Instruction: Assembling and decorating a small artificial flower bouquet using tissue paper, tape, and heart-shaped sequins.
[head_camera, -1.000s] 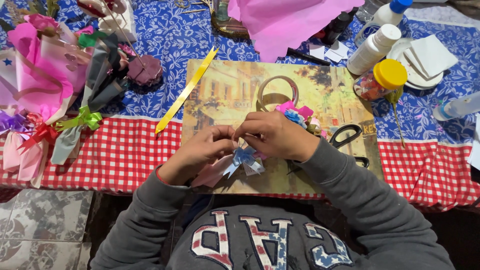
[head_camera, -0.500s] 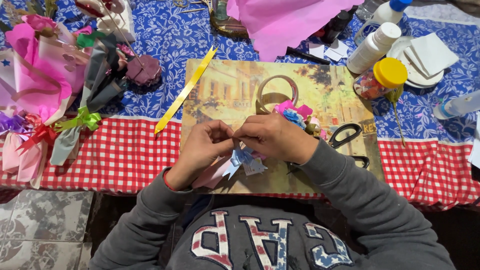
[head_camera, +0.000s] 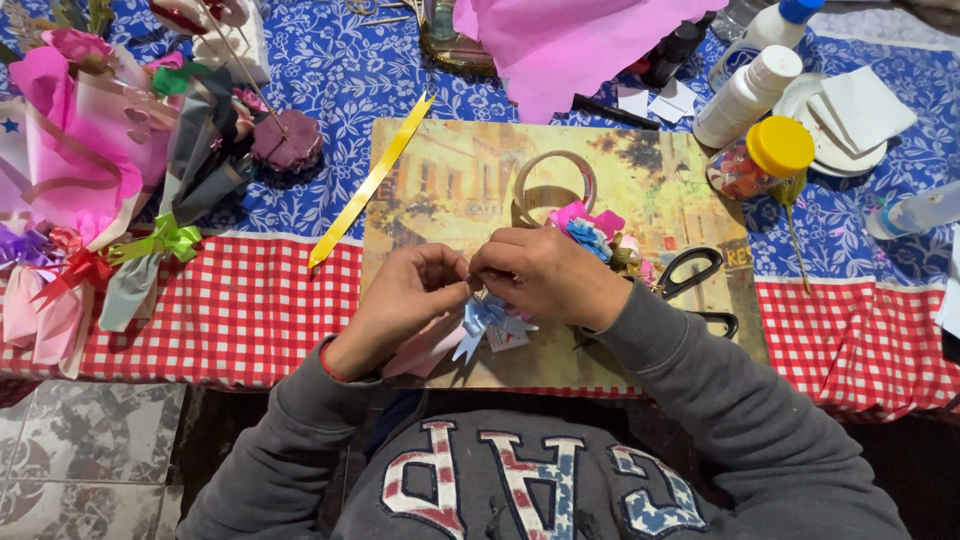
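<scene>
Ribbon bow (head_camera: 482, 318), pale blue and glossy with notched tails, hangs just below centre of the frame, pinched at its knot between my left hand (head_camera: 405, 305) and my right hand (head_camera: 548, 275). Both hands are clenched on it, fingertips meeting above the loops. A soft pink wrapped piece (head_camera: 425, 348) trails beneath it, lower left of the bow. Since half a second ago my hands have kept their place; the bow's tails now spread a little more plainly below them. Under them lies a stiff printed board (head_camera: 450, 180), with a tape ring (head_camera: 553, 183) above my knuckles, black-handled scissors (head_camera: 695, 280) to the right, and a flat yellow ribbon strip (head_camera: 370, 183) slanting at upper left.
</scene>
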